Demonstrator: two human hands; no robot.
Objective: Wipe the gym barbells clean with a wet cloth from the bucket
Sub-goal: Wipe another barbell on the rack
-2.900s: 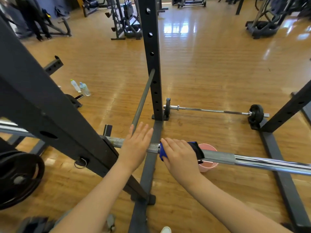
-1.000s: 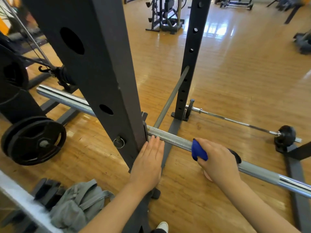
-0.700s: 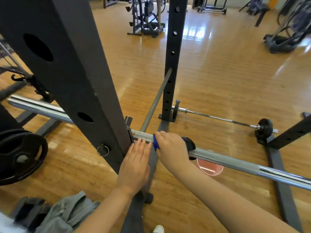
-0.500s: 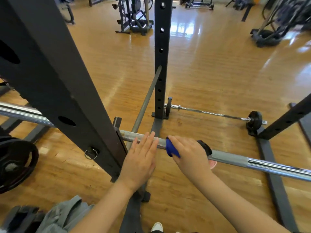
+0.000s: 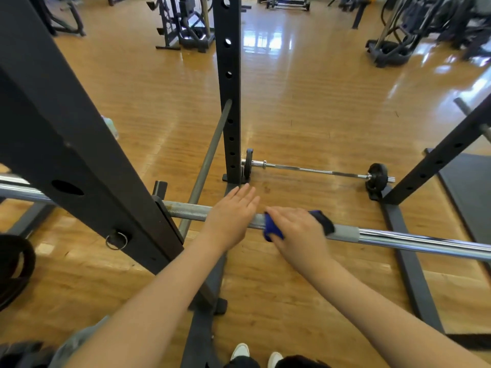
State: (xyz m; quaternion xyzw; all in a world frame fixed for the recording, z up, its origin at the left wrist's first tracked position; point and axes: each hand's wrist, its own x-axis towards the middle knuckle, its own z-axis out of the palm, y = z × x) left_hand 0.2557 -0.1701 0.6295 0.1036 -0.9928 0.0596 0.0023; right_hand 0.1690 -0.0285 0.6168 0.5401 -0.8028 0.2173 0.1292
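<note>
A blue cloth [image 5: 271, 226] is gripped around the racked barbell [image 5: 398, 239] by the right hand [image 5: 297, 232] for wiping, while the bar is steadied by the left hand [image 5: 231, 211], fingers straight and flat.
</note>
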